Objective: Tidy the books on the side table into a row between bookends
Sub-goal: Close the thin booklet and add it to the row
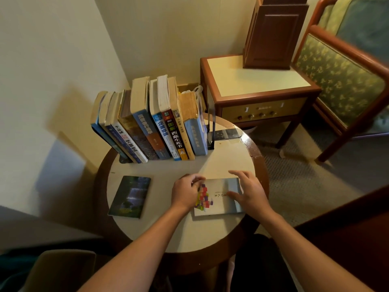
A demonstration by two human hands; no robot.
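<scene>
Several books point(151, 123) stand in a row at the back of the round side table point(168, 232), leaning left. A dark bookend point(211, 131) stands at the row's right end, and a dark base point(124, 159) shows at its left end. A white book with coloured cubes on its cover point(219, 204) lies flat near the front right. My left hand point(185, 193) curls over this book's left edge. My right hand point(248, 192) rests on its right half with fingers spread. A dark-covered book point(130, 196) lies flat at the front left, untouched.
A wooden nightstand point(256, 87) with a control panel stands behind the table on the right, with a dark wooden box point(273, 34) on it. A green upholstered chair point(345, 81) is at the far right. The wall runs close along the left.
</scene>
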